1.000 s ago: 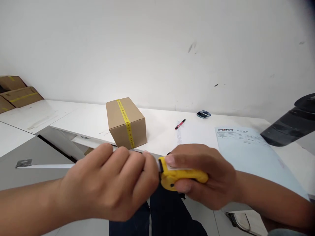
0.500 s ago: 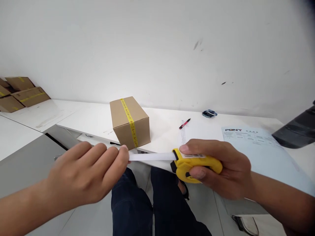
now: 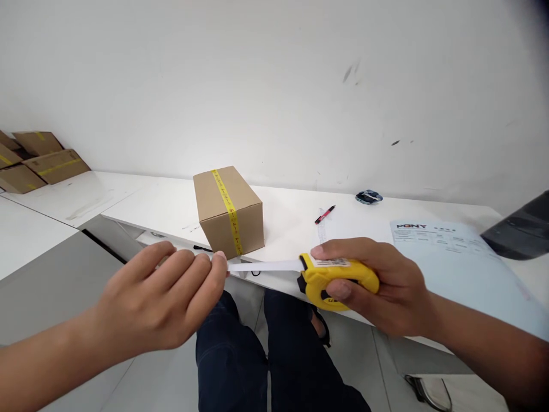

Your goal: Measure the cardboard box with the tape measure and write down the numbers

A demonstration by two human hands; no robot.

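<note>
My right hand (image 3: 381, 280) is wrapped around a yellow tape measure (image 3: 330, 292), thumb pressing on its side. A short length of white blade (image 3: 268, 266) runs out of the case to the left. Its free end is pinched between the thumb and fingers of my left hand (image 3: 163, 297), which hide the tip. Just beyond the blade, a cardboard box (image 3: 229, 214) sealed with yellow tape stands near the front edge of the white desk (image 3: 283, 220). The blade is held in the air in front of that edge, above my legs.
A red and black pen (image 3: 325, 214) lies on the desk. Farther right are a small dark-blue patterned item (image 3: 369, 197), a light-blue printed sheet (image 3: 467, 274) and a black object (image 3: 518, 229). Several taped boxes (image 3: 55, 166) are stacked at the far left, against the wall.
Both hands have risen slightly with the tape measure. My right hand has come a little closer to my left, and the exposed blade looks a bit shorter. The view has shifted slightly.
</note>
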